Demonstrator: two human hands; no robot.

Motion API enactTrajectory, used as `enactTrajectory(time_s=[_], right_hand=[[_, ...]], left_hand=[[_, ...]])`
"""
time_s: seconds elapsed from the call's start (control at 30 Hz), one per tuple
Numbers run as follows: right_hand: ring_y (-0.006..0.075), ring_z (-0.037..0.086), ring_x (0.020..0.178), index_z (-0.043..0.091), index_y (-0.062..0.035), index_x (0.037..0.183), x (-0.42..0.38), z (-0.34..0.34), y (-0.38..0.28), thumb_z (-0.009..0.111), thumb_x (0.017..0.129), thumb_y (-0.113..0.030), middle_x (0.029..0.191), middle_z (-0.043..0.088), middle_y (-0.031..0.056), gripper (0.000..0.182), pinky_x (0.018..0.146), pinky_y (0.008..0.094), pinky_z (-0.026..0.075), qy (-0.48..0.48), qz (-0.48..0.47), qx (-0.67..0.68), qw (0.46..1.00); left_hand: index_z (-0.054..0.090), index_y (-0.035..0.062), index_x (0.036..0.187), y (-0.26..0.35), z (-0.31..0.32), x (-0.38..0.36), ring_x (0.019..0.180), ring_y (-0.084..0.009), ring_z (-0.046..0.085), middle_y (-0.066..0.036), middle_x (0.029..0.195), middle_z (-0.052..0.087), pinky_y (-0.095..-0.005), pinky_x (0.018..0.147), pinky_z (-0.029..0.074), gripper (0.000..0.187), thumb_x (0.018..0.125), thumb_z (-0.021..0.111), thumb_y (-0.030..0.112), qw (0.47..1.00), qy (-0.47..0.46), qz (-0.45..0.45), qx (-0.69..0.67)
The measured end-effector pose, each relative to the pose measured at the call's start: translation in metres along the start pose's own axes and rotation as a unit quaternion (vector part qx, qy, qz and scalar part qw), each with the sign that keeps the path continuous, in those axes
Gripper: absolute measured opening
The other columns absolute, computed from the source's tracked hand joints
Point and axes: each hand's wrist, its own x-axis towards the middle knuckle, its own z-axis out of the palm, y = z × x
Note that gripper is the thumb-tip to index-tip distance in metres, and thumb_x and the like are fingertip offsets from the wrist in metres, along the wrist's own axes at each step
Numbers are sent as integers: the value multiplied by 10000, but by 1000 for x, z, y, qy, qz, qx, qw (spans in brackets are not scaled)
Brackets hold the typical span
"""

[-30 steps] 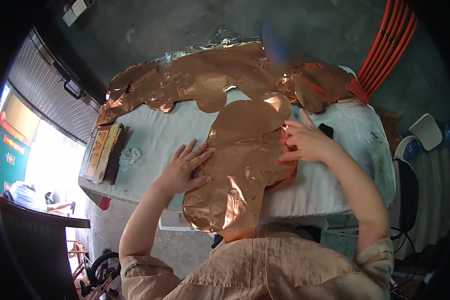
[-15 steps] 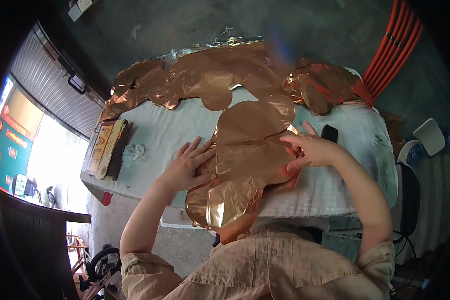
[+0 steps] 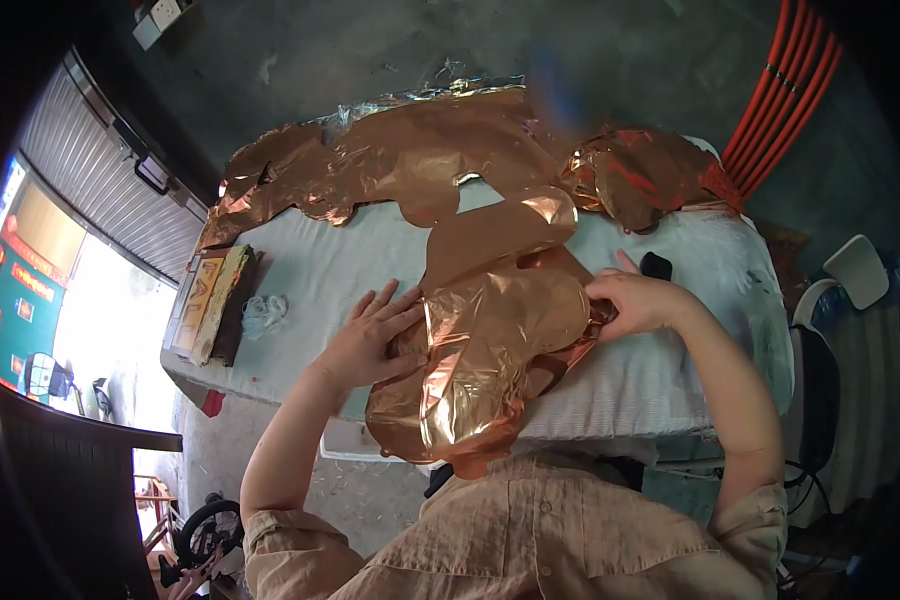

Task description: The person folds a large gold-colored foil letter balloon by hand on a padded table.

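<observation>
A flat copper-coloured foil balloon [image 3: 505, 320] with rounded lobes lies across the near part of the cloth-covered table, its bottom end hanging over the front edge. Its middle is wrinkled and shiny, with a fold at the right side. My left hand [image 3: 375, 335] rests on its left edge, fingers stretched out. At the right edge, my right hand [image 3: 638, 303] pinches the foil with curled fingers; the fingertips are partly hidden. Behind lies more copper foil [image 3: 420, 145], spread along the far side, and a crumpled, reddish-reflecting foil bundle [image 3: 650, 175] at the far right.
Beside my right hand is a small black object [image 3: 656, 265]. To the left lie a worn box [image 3: 210, 300] and a clump of pale string or plastic [image 3: 264, 316]. Red pipes [image 3: 785, 90] run up the back wall. A white-backed chair [image 3: 857, 272] stands at the right.
My right hand has moved slightly right and down with the foil edge. The foil's middle has bunched and creased, with a fold now showing. My left hand has hardly moved.
</observation>
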Motion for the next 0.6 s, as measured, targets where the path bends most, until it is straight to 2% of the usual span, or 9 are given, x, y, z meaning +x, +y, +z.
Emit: enactTrajectory(time_s=[0.07, 0.1, 0.17, 0.2, 0.27, 0.33, 0.43, 0.57, 0.6], right_hand=[[251, 546, 1017, 561, -47, 1012, 1, 1, -3, 738, 656, -277, 894, 604, 103, 459, 1101, 467, 177, 93, -79, 80, 989], [251, 546, 1017, 561, -47, 1012, 1, 1, -8, 738, 656, -277, 894, 604, 103, 459, 1101, 467, 177, 93, -79, 80, 989], [257, 572, 1004, 573, -34, 1007, 3, 3, -24, 748, 670, -221, 982, 631, 127, 423, 972, 371, 388, 118, -106, 256, 954], [257, 572, 1004, 573, -34, 1007, 5, 4, -25, 748, 670, -221, 982, 631, 127, 423, 972, 371, 388, 120, -105, 256, 954], [284, 585, 1006, 546, -23, 1162, 12, 9, -20, 726, 694, -198, 1077, 631, 174, 531, 879, 339, 458, 69, -64, 202, 975], [237, 605, 899, 574, 6, 1097, 17, 8, -11, 723, 693, -198, 997, 646, 170, 477, 825, 330, 468, 57, -71, 211, 973], [124, 569, 847, 608, 21, 1025, 8, -6, -6, 698, 699, -141, 890, 647, 104, 375, 759, 262, 456, 52, 41, 153, 986], [119, 578, 871, 626, -2, 995, -31, -20, -5, 710, 689, -159, 887, 646, 76, 354, 795, 262, 456, 84, 26, 212, 973], [120, 575, 831, 636, -16, 961, -42, -16, -2, 717, 673, -146, 817, 630, 45, 326, 817, 265, 447, 125, -12, 291, 948]], left_hand=[[394, 133, 1374, 1, 1, 0, 1391, -355, 157, -90, 1488, 275, -494, 1113, 149, 718, 761, 674, 380, 1000, 1, -2, -3], [392, 134, 1376, 2, 0, 1, 1391, -355, 155, -91, 1488, 275, -494, 1113, 148, 719, 761, 674, 378, 1000, 0, -5, -3], [391, 135, 1377, 3, -1, 0, 1392, -354, 154, -92, 1487, 275, -494, 1113, 147, 720, 760, 675, 376, 1000, -2, -8, -4], [390, 134, 1377, 3, -1, 0, 1392, -354, 154, -94, 1487, 276, -495, 1113, 148, 722, 759, 674, 377, 1000, -4, -10, -5], [389, 134, 1378, 3, -2, 1, 1392, -354, 154, -96, 1486, 276, -495, 1113, 149, 723, 759, 674, 378, 1000, -6, -11, -7], [391, 130, 1377, 3, -2, 1, 1392, -351, 157, -100, 1485, 276, -494, 1113, 149, 725, 759, 670, 385, 1000, -9, -13, -3], [391, 127, 1379, 2, -2, 0, 1392, -349, 161, -104, 1486, 274, -492, 1113, 148, 724, 761, 663, 387, 1000, -14, -13, -4], [389, 124, 1381, 0, -2, 0, 1390, -350, 166, -106, 1489, 269, -493, 1113, 149, 720, 763, 659, 376, 1000, -10, -10, -13], [386, 125, 1383, -1, -2, 0, 1390, -350, 168, -105, 1491, 263, -493, 1113, 150, 722, 762, 660, 370, 1000, -6, -8, -19]])
